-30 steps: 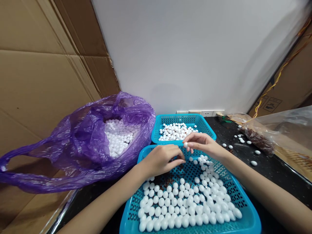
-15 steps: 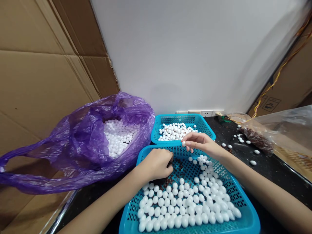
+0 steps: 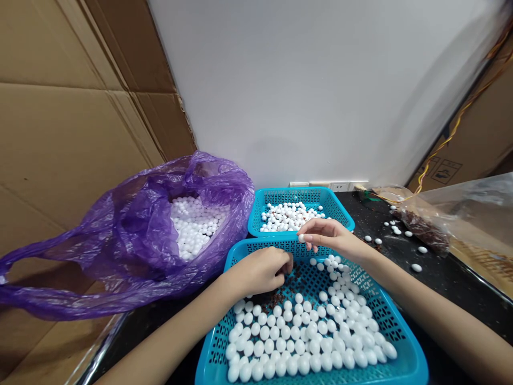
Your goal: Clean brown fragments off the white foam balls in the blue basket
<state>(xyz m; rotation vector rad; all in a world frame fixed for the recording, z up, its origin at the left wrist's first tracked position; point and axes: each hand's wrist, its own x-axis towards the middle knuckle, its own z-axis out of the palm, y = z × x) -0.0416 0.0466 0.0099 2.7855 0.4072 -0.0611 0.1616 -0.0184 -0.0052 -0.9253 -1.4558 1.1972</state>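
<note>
A small white egg-shaped ball [image 3: 301, 238] is pinched between the thumb and fingers of my right hand [image 3: 326, 235], above the far rim of the front blue basket [image 3: 414, 347]. My left hand [image 3: 266, 270] reaches low into that basket's far left part, fingers curled together. What they may hold is hidden. Reddish-brown shreds [image 3: 276, 299] lie on the basket floor beneath it. Many white balls [image 3: 298, 331] fill the near and right parts of the basket.
Behind stands a second blue basket [image 3: 348, 216] of white balls and brown bits. At left, a purple plastic bag [image 3: 132, 230] holds more balls. Loose balls [image 3: 417, 267] and a clear bag of brown shreds [image 3: 425, 230] lie on the black table at right. Cardboard [image 3: 72, 123] rises at left.
My left hand has shifted slightly right and its fingers extend a little further over the shreds. The right hand stays almost still with its ball.
</note>
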